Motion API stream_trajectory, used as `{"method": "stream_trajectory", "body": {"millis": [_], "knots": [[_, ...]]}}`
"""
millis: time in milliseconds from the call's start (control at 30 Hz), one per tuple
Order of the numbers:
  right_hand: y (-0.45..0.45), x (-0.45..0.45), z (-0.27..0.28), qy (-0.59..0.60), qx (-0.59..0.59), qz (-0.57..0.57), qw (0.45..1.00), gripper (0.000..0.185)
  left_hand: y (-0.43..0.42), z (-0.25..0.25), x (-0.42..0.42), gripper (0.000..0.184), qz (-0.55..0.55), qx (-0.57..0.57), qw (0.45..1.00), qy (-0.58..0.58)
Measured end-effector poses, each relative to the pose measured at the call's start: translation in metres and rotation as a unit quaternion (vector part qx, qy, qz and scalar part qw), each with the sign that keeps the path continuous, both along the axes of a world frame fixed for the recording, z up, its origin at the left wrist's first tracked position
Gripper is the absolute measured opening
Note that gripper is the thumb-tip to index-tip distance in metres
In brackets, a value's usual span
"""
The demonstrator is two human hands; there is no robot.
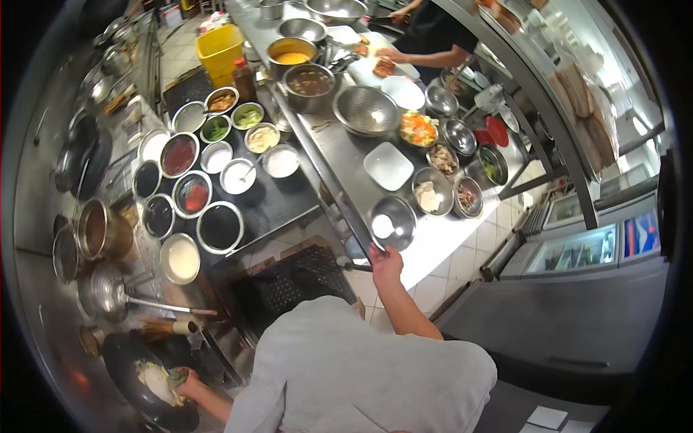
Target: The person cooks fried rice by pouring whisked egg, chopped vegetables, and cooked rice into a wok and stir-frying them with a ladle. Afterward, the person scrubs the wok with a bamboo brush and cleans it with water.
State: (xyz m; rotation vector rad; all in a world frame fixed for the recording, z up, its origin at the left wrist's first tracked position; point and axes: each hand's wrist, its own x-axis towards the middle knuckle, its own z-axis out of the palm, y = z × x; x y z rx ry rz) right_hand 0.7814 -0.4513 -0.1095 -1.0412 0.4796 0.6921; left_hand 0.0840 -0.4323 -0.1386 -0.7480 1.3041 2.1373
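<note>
While your left hand (pixel 189 384) curls tight round a small dark green cloth (pixel 177 376) at the edge of the black wok (pixel 119 350), your right hand (pixel 388 265) is up by the counter (pixel 339 166), with its thumb and fingers pinched on the near rim of a shiny metal bowl (pixel 392 225). The wok sits low on your left, and white food (pixel 153 380) with yellow bits lies in it. Just past the wok are a straw brush (pixel 160 329) and a big ladle (pixel 110 292) with a long handle. The metal bowl is at the near end of the counter, near a white square dish (pixel 388 165) and a bowl of pale pieces (pixel 428 196). Ahead of you, on a dark top (pixel 285 206), a pot of red sauce (pixel 179 154) stands close among lots of other round pots. Across the counter, another person's hand (pixel 392 55) is by some red-brown food (pixel 384 68) on a white board (pixel 361 70).
</note>
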Motion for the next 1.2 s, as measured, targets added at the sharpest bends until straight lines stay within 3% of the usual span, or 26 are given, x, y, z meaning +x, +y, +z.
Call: {"method": "stream_trajectory", "body": {"millis": [167,267,400,467,500,533,567,600,633,667,700,733,800,833,900,933,1000,1033,1100,1133,1167,1200], "knots": [[-0.046,0.031,-0.013,0.023,-0.036,-0.094,0.995,0.021,0.02,-0.001,-0.013,0.029,0.005,-0.005,1.0,-0.016],[-0.038,0.017,-0.011,0.023,-0.026,-0.071,0.997,0.043,0.028,0.016,-0.001,0.028,0.029,-0.031,0.999,0.004],[-0.008,-0.025,-0.036,0.061,0.021,0.184,0.981,0.04,0.016,-0.008,-0.029,0.028,0.017,-0.023,1.0,0.001],[0.035,-0.057,-0.007,0.035,-0.035,0.371,0.927,0.037,-0.002,-0.031,-0.055,0.028,-0.086,0.008,0.996,0.016],[0.054,-0.072,-0.012,0.022,-0.046,0.476,0.878,0.036,-0.002,-0.021,-0.039,0.03,-0.007,0.002,1.0,0.013],[0.072,-0.09,-0.02,0.02,-0.04,0.55,0.834,0.036,-0.018,-0.06,-0.084,0.031,-0.103,0.041,0.994,-0.002],[0.092,-0.109,-0.029,0.018,-0.03,0.629,0.776,0.036,-0.02,-0.047,-0.067,0.033,-0.034,0.034,0.997,-0.059],[0.112,-0.133,-0.036,0.001,-0.024,0.681,0.732,0.037,-0.018,-0.025,-0.032,0.034,-0.065,0.053,0.996,0.004],[0.132,-0.163,-0.043,-0.016,-0.013,0.736,0.677,0.037,-0.027,-0.043,-0.05,0.036,-0.058,0.088,0.994,-0.003],[0.15,-0.194,-0.054,-0.03,-0.002,0.773,0.634,0.04,-0.029,-0.03,-0.032,0.033,-0.102,0.131,0.986,0.03],[0.167,-0.228,-0.06,-0.058,-0.007,0.812,0.581,0.045,-0.018,0.006,-0.005,0.031,-0.064,0.104,0.992,0.023],[0.18,-0.261,-0.07,-0.116,-0.027,0.848,0.517,0.052,-0.031,-0.011,-0.022,0.029,-0.09,0.161,0.983,0.003],[0.194,-0.33,-0.098,-0.291,0.044,0.843,0.45,0.073,-0.017,0.052,0.019,0.023,-0.048,0.13,0.99,-0.016],[0.205,-0.36,-0.114,-0.324,0.034,0.862,0.389,0.077,-0.021,0.043,0.011,0.02,-0.032,0.117,0.992,-0.016],[0.21,-0.406,-0.157,-0.498,0.025,0.813,0.301,0.072,-0.025,0.029,0.004,0.018,-0.006,0.113,0.994,0.008],[0.212,-0.423,-0.147,-0.503,0.043,0.819,0.272,0.072,-0.026,0.026,0.0,0.017,-0.004,0.128,0.992,0.009],[0.212,-0.453,-0.12,-0.301,0.031,0.933,0.195,0.061,-0.033,0.015,-0.015,0.017,0.001,0.146,0.989,0.005],[0.202,-0.466,-0.123,-0.244,0.051,0.934,0.258,0.043,-0.04,0.005,-0.024,0.017,0.004,0.15,0.989,-0.001],[0.21,-0.483,-0.139,-0.146,0.025,0.956,0.254,0.019,-0.049,-0.001,-0.039,0.013,0.005,0.188,0.982,0.006],[0.205,-0.489,-0.152,-0.205,0.024,0.929,0.308,0.019,-0.049,-0.001,-0.048,0.011,0.03,0.169,0.985,-0.003],[0.208,-0.491,-0.179,-0.44,0.172,0.823,0.315,0.024,-0.049,-0.001,-0.053,0.01,0.052,0.15,0.987,-0.015],[0.193,-0.494,-0.104,-0.563,0.105,0.772,0.274,0.032,-0.051,-0.002,-0.055,0.01,0.072,0.152,0.986,-0.016]]}}
